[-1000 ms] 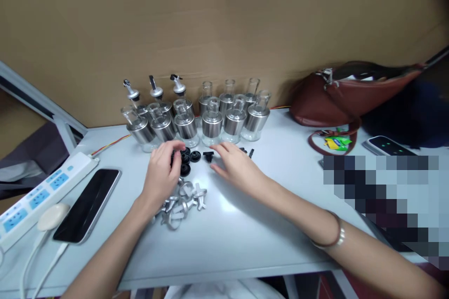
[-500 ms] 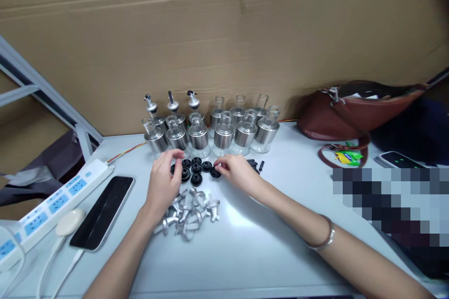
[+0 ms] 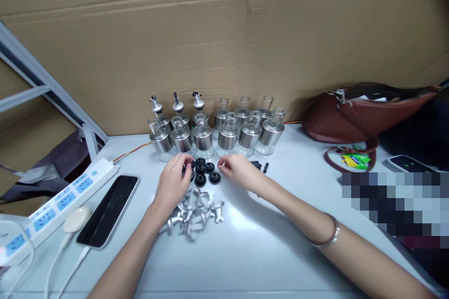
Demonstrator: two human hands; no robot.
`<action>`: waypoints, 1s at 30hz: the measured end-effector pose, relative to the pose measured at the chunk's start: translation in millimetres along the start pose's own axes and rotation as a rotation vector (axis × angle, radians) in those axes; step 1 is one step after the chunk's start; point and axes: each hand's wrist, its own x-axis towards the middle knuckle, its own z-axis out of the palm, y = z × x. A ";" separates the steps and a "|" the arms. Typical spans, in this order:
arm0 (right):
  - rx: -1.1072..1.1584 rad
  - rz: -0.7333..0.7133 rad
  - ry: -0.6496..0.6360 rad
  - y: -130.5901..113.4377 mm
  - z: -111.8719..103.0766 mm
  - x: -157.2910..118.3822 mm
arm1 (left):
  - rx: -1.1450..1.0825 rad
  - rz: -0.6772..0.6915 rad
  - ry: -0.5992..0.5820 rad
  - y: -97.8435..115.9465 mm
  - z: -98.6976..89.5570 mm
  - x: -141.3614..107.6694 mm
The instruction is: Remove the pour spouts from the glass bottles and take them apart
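A: Where are the black stoppers (image 3: pixel 200 168)?
B: Mid-counter (image 3: pixel 252 266), clustered between the left hand (image 3: pixel 175 175) and the right hand (image 3: pixel 237 168). The rightmost stopper (image 3: pixel 214 177) lies just near and left of the right fingertips. 0.5 s ago those fingertips were on it; now they stand off it to the right.
A: Meaning?
B: I'd judge that stopper released, leaving it resting with the others.
A: And the grips?
B: The left hand is loosely curved, thumb and fingers parted, nothing seen held. The right hand's fingers curl close to the thumb; I can't tell whether anything sits between them.
A: What else is hidden?
B: The left hand covers some stoppers, so no sure count, and I can't tell if it touches any. Nearer, the silver spouts (image 3: pixel 218 209) overlap in a heap. Right, the black strips (image 3: pixel 265 167) are partly behind the right hand.
A: Farther out?
B: 6 front bottles (image 3: pixel 228 140) partly block the far row, where 3 carry spouts. A pixelated patch masks the right end, and the power strip (image 3: pixel 65 201) nears the left edge, partly behind a cable.
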 end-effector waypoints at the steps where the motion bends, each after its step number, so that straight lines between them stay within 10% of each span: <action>1: -0.005 -0.016 0.051 -7.4 -7.3 1.9 | 0.001 0.007 0.004 1.1 -0.7 -0.4; 7: 0.165 -0.297 0.557 -54.8 -48.7 55.8 | -0.005 0.053 0.033 5.3 -0.5 -2.3; 15: 0.018 0.006 0.409 -75.7 -54.8 129.1 | -0.003 0.139 0.057 11.8 0.2 -4.2; 21: 0.003 -0.007 0.499 -72.5 -66.2 123.3 | -0.022 0.181 0.056 19.4 -1.3 -8.5; 30: 0.151 -0.469 0.880 -86.4 -125.0 56.9 | -0.190 0.372 0.203 36.1 13.3 -27.3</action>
